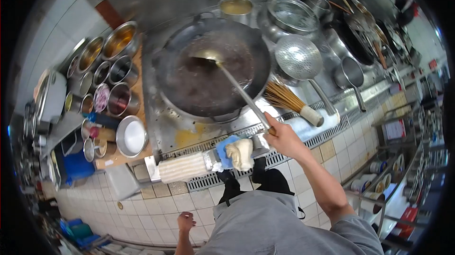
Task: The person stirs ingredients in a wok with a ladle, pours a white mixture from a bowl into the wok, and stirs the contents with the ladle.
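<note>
My right hand (283,136) is closed around the end of a long metal handle. It belongs to a ladle (239,89) whose head dips into the dark brown, steaming liquid (204,84) filling a large black wok (173,96). The wok sits on a steel stove (163,132). Down by my side, away from the stove, hangs my left hand (186,221), its fingers curled with nothing visible in them. Just right of the wok lies a bamboo wok brush (286,101), close to my right hand. A perforated strainer (298,58) rests behind the brush.
Several steel pots of ingredients stand on a board at left, including a bowl of white contents (131,136). Folded cloths (239,154) lie along the stove's front edge. At the back are a pot of yellowish liquid (236,7) and a glass-like bowl (293,14). A saucepan (349,72) sits right.
</note>
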A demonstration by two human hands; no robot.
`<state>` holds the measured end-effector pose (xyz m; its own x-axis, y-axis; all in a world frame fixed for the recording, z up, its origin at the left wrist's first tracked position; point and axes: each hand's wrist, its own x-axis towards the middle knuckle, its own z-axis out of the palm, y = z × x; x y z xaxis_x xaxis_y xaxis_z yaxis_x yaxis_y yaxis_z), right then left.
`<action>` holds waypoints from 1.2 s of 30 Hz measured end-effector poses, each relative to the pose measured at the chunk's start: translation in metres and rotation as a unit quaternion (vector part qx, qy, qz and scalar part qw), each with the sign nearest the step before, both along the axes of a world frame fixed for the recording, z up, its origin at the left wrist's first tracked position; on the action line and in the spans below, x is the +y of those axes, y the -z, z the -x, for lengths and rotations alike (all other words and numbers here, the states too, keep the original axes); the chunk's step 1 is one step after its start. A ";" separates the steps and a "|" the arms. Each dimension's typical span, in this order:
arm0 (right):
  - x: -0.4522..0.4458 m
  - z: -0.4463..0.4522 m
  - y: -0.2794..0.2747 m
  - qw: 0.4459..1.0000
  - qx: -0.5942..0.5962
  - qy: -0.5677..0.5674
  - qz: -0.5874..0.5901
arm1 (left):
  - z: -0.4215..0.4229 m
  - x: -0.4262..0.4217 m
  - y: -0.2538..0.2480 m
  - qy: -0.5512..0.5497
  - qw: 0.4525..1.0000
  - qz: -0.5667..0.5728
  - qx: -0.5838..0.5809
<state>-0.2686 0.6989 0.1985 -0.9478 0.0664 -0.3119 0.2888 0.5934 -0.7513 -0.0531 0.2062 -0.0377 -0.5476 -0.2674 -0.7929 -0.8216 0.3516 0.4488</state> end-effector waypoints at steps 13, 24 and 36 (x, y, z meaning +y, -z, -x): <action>0.196 -0.068 0.008 0.930 0.240 0.261 0.101 | 0.252 0.272 -0.295 0.188 0.814 0.144 0.530; 0.429 -0.092 0.073 0.880 0.174 0.332 -0.292 | 0.509 0.683 -0.226 0.596 0.491 0.099 0.628; 0.498 -0.077 0.091 0.826 0.031 0.502 0.254 | 0.671 0.840 -0.088 0.391 0.762 0.214 0.470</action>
